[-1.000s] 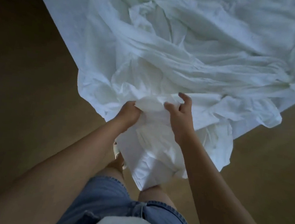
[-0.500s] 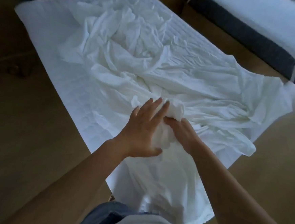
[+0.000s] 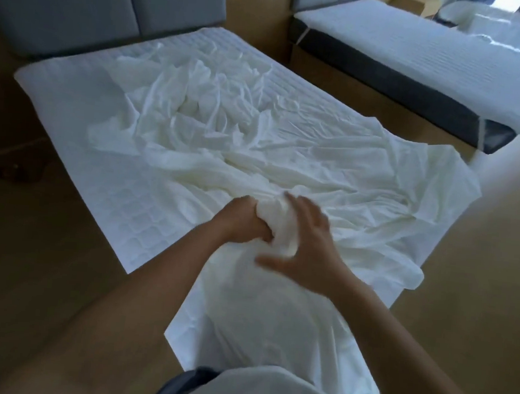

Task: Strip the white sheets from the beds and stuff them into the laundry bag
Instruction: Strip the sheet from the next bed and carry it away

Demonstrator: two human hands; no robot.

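A crumpled white sheet (image 3: pixel 256 153) lies loose over the near bed's quilted mattress (image 3: pixel 121 204), and its near end hangs off the foot of the bed toward my legs. My left hand (image 3: pixel 244 223) grips a gathered bunch of this sheet at the foot of the bed. Just right of that bunch is my right hand (image 3: pixel 307 250), blurred, with its fingers spread against the cloth. No laundry bag is in view.
A grey padded headboard (image 3: pixel 105 7) stands behind the near bed. A second bed (image 3: pixel 418 63) with white bedding on a dark base stands at the right, across a strip of brown floor (image 3: pixel 294 56). More brown floor (image 3: pixel 30 256) runs along the left.
The view has lifted from the floor to the whole bed. My left hand went from lying flat on the bunch to gripping it, and my right hand let go and spread its fingers.
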